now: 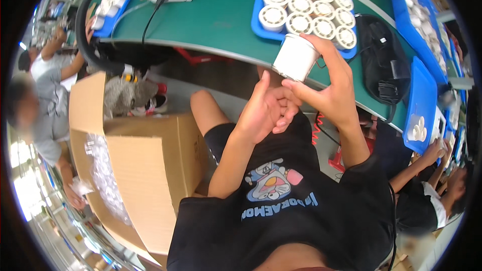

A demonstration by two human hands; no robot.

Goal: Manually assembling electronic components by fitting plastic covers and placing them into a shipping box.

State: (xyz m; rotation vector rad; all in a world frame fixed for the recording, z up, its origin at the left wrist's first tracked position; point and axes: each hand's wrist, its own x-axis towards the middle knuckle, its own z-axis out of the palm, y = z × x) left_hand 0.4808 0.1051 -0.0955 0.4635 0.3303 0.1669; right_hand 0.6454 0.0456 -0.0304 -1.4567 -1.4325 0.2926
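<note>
White cylinder (pixel 295 59), pinched by right hand (pixel 334 90), just beyond left hand (pixel 266 113), loosely curled, palm showing

Lettering stood on the wearer's black shirt (pixel 346 216): one line of pale blue (pixel 278 207), mostly chunky capitals, readable though upside down from the camera. It ran across the chest, on the collar side of a cartoon (pixel 271 183) in blue, white and pink, and rose toward the right of the view. A small white tag (pixel 383 40) on the black bag (pixel 377 68) was too tiny to read. Dark marks on the clear wraps (pixel 108 175) in the carton (pixel 138 170) were likewise illegible.
</note>
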